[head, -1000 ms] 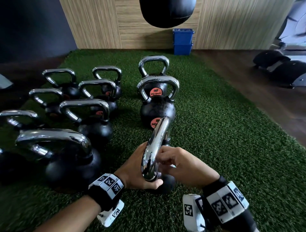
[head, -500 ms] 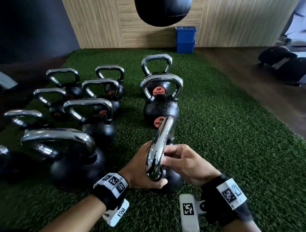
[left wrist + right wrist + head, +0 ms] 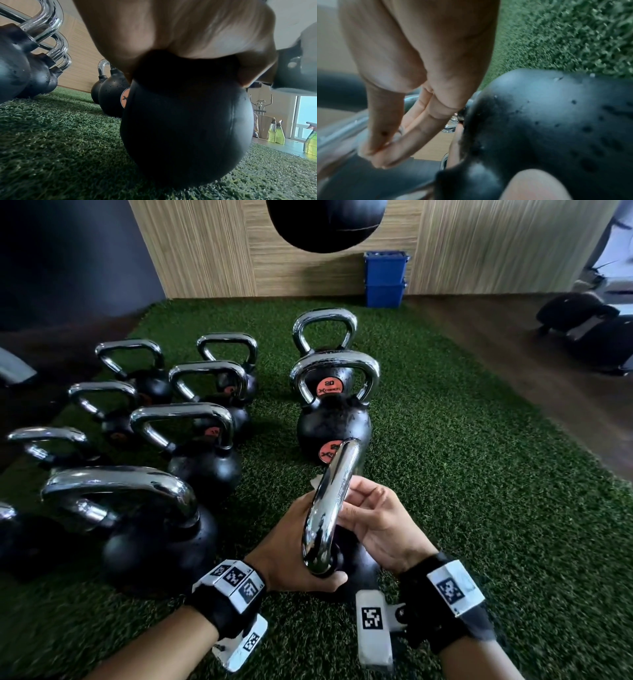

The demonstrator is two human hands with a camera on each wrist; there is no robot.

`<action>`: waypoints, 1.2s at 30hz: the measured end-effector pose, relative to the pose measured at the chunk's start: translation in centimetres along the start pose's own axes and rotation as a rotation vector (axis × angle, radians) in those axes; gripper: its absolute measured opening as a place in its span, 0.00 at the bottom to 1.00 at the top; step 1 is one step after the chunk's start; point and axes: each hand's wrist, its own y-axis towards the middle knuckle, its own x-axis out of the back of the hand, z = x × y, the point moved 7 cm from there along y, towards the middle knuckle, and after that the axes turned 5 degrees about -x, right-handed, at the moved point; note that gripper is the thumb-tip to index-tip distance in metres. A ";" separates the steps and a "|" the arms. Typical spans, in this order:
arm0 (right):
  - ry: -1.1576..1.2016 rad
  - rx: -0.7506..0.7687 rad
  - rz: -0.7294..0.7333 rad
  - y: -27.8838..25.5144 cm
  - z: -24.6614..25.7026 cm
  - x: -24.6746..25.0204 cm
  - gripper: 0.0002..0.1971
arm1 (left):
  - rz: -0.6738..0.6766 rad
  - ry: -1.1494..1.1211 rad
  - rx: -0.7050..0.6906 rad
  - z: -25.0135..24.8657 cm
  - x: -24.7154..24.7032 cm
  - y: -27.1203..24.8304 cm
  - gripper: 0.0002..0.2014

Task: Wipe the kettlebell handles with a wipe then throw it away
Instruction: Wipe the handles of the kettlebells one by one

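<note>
I see the nearest kettlebell [image 3: 346, 559] on the turf [image 3: 479, 491], its chrome handle [image 3: 329, 508] rising toward me, with open grass to its right. My left hand [image 3: 291, 546] grips the handle's near base; my right hand [image 3: 380, 525] pinches a white wipe [image 3: 346, 511] against the handle's side. More kettlebells [image 3: 191, 446] crowd the left; one with an orange label [image 3: 334, 419] stands just beyond. A blue bin [image 3: 385, 278] sits by the wall.

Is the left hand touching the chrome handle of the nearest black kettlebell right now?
Touching. The head view shows the left hand wrapped around the lower end of the chrome handle, thumb curled beneath it, no gap visible.
</note>
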 end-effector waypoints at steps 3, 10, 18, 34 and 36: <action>-0.122 0.135 -0.087 -0.3 0.5 0.1 0.22 | 0.011 0.012 0.023 0.5 -0.1 0.0 0.49; -0.822 0.547 -0.610 -1.6 4.4 0.6 0.16 | 0.093 -0.122 0.194 2.0 -1.0 -1.0 0.47; -1.078 0.552 -0.721 -1.1 6.3 0.2 0.10 | 0.091 -0.099 0.180 -0.3 -0.4 -0.5 0.48; -1.142 0.116 -0.927 1.3 4.9 2.4 0.08 | 0.331 0.291 -0.118 -2.9 0.4 1.1 0.49; -1.135 0.086 -0.936 1.1 4.6 2.6 0.10 | 0.467 0.405 -0.029 -2.2 1.0 1.2 0.52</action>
